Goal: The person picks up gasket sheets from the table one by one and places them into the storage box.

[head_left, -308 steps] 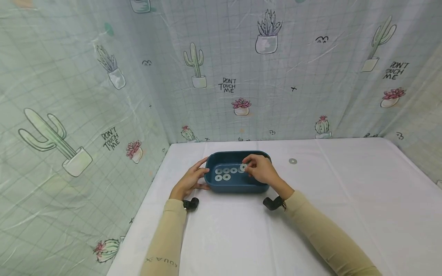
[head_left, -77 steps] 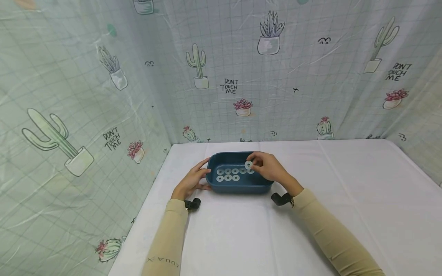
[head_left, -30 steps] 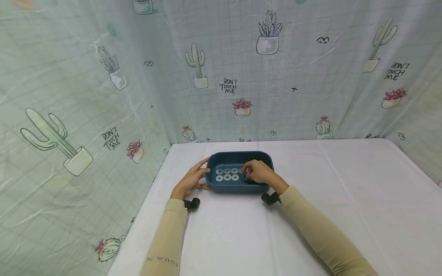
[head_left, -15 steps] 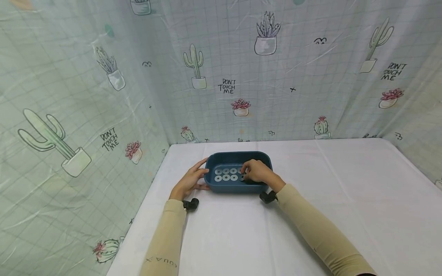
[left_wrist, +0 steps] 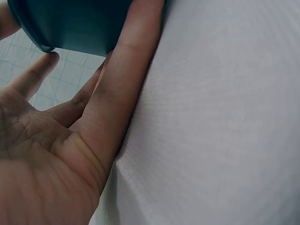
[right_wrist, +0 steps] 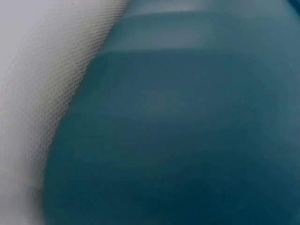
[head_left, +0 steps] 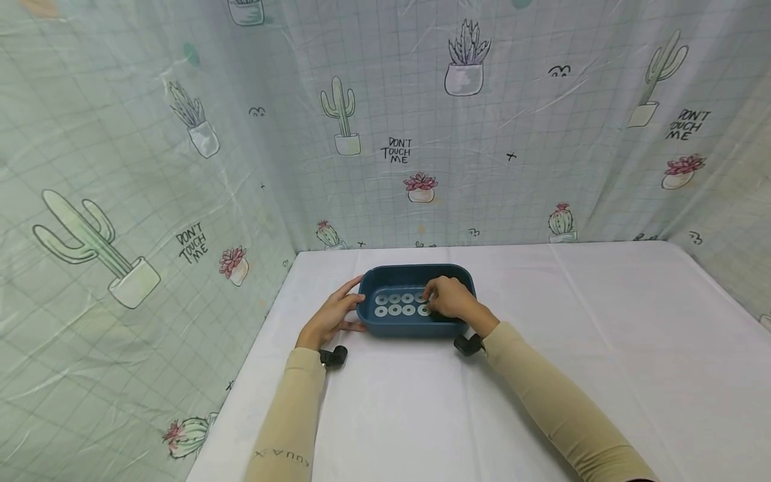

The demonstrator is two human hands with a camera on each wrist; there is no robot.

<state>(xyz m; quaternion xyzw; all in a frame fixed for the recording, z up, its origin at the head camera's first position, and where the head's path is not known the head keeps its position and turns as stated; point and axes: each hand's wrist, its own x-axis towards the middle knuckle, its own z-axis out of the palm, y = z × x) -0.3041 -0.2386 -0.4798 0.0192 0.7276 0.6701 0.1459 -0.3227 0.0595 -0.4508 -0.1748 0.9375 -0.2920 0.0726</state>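
Observation:
A dark blue rectangular dish (head_left: 385, 329) stands on the white-covered table, with flat grey washers laid in two rows on its floor. My left hand (head_left: 330, 317) is at its left end, fingers spread and fairly straight against the wall; the left wrist view shows one long finger (left_wrist: 124, 70) along the dish's side. My right hand (head_left: 453, 299) reaches inside from the right, fingers bent down. Its fingertips are right at the front row's rightmost washer (head_left: 424, 310); I cannot tell whether they pinch it. The hand covers part of the dish's right side.
A white cloth (head_left: 542, 321) covers the table. Behind and to the left hangs a cactus-printed curtain (head_left: 373, 201). A small black camera (head_left: 334, 356) sits on the left wrist and another black camera (head_left: 468, 345) on the right. The right wrist view shows mostly blue dish wall (right_wrist: 178, 131).
The loose washer on the table at right is gone. The right hand, earlier holding a washer above the back row, has lowered into the dish; the front row has grown rightward. The left hand stays.

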